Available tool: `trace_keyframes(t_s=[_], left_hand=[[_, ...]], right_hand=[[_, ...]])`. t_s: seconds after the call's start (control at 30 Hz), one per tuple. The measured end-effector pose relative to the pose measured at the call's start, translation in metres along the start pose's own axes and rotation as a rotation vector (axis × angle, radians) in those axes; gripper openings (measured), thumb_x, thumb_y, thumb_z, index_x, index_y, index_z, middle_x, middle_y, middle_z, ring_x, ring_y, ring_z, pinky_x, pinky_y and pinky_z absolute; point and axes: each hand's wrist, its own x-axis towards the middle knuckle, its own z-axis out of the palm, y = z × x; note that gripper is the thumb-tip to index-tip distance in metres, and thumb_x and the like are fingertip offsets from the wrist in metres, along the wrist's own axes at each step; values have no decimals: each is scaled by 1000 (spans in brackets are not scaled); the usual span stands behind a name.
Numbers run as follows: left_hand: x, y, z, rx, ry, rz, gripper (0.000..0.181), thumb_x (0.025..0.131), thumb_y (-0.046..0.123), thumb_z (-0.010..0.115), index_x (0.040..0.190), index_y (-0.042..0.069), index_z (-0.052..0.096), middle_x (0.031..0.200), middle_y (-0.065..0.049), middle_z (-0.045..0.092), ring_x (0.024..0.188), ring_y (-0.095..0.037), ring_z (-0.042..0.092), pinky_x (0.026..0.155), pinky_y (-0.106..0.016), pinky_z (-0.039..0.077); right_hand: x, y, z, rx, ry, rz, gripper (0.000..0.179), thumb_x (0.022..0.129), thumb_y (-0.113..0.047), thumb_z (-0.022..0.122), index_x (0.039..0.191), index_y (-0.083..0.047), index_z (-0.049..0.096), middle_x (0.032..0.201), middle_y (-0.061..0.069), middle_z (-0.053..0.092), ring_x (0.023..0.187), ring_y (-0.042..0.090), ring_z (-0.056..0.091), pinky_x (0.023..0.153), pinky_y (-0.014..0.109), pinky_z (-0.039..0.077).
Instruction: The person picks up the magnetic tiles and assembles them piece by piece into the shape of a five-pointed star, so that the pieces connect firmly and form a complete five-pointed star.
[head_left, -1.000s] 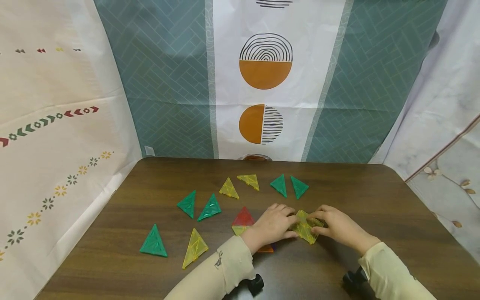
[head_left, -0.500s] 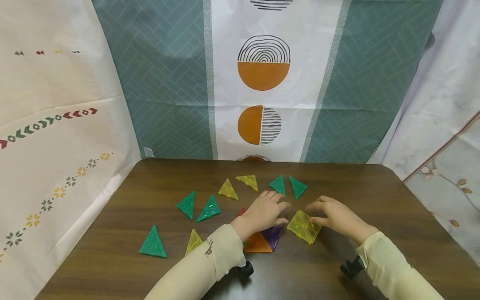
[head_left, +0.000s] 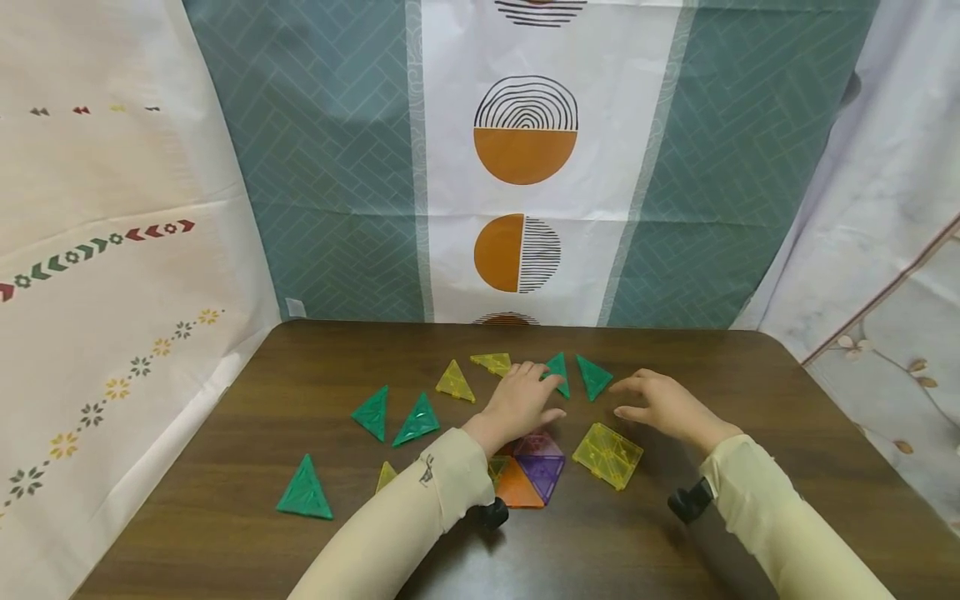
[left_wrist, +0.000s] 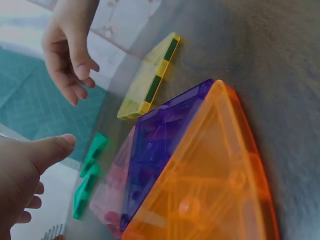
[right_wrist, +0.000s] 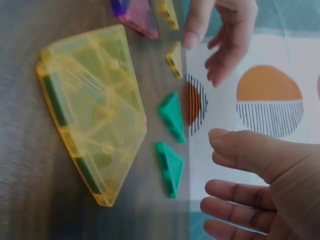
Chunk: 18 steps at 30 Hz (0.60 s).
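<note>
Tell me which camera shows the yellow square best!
The right wrist view: the yellow square is big there and whole, with nothing covering it. The head view shows it whole too, but smaller; the left wrist view shows it at a steep slant.

The tiles (head_left: 608, 456) look like glossy, translucent plastic, the table (head_left: 202, 508) smooth wood.

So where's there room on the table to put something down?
In the head view, the table is bare below the orange triangle and yellow square, between the left sleeve and right sleeve, and right of the right hand. It's crowded around the left hand: green triangles and yellow triangles behind, purple tile and pink tile in front.
</note>
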Motion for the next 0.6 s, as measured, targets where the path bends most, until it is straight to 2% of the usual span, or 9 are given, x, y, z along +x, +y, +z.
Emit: trace_keyframes(t_s=[0.2,0.47,0.6], left_hand=[[12,2,9,-80,-12,-97,55,88,52,62,134,22,55,131,-4,58,123,-21,52,108,-40,40],[26,3,17,-184,-19,-183,60,86,52,65,136,20,53,136,-3,56,125,-22,51,107,-39,41],[31,2,22,-199,-25,-217,64,84,54,66,137,20,52,138,-2,55,126,-22,50,106,-38,41]], right_hand=[[15,10,1,10,12,39,38,90,-23,67,120,-2,64,115,20,61,103,37,61,87,52,51],[31,17,6,43,23,75,43,91,-24,66,127,-2,60,123,24,58,114,43,55,95,58,46],[38,19,10,79,30,83,44,91,-21,66,128,-1,58,125,24,57,116,43,54,96,58,45]])
